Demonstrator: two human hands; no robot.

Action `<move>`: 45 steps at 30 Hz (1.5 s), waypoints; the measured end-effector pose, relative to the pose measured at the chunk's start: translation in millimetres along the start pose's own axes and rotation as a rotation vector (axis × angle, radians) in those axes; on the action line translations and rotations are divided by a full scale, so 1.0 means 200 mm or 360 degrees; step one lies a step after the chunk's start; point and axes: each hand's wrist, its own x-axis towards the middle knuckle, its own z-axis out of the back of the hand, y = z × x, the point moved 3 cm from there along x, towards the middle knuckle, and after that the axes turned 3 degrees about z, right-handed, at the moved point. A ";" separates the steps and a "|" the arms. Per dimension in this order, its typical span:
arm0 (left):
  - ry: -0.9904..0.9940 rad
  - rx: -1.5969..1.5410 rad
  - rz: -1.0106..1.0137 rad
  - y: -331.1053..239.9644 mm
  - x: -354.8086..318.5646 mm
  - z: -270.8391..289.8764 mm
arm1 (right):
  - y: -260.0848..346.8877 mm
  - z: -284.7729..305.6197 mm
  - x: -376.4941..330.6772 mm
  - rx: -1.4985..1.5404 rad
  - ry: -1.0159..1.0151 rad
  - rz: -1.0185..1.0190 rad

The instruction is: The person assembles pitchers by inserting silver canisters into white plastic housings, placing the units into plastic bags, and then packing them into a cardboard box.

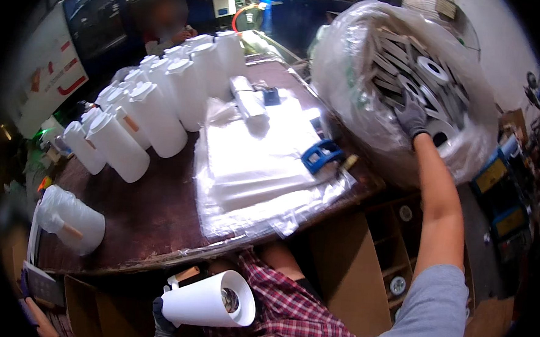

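The white plastic jug [205, 301] is at 6 o'clock in the picture, below the table edge, lying on its side with the open mouth turned to the camera. The left hand [163, 321], in a dark glove, is closed around its narrow end, just under the tan handle.

At 1 o'clock the right hand [412, 118], also in a grey glove, reaches up into the big clear plastic bag [360, 82]. Its fingers are spread on the grey and white ring-shaped parts [431, 70] inside; whether it grips one I cannot tell.

Between both hands, near the centre, a stack of clear plastic sheets [252, 167] lies on the dark wooden table [151, 223], with a blue tape dispenser [321, 154] on its right edge. At 10 o'clock many white jugs [157, 107] stand together in rows. At 8 o'clock one jug wrapped in a clear bag [72, 219] lies alone.
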 end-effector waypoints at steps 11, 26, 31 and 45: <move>0.0019 -0.0009 0.0103 0.05 -0.03 0.11 | 0.15 0.28 -0.02 0.0091 0.0171 0.0110; 0.0127 -0.0406 -0.0101 0.10 -0.12 0.16 | 1.90 1.05 -1.86 0.2031 0.0733 0.0811; 0.0066 -0.0637 -0.0041 0.11 -0.15 0.15 | 1.96 1.16 -1.95 0.2102 0.0809 0.0847; 0.0041 -0.0490 -0.0007 0.10 -0.14 0.13 | 1.97 1.14 -2.05 0.2290 0.0775 0.0816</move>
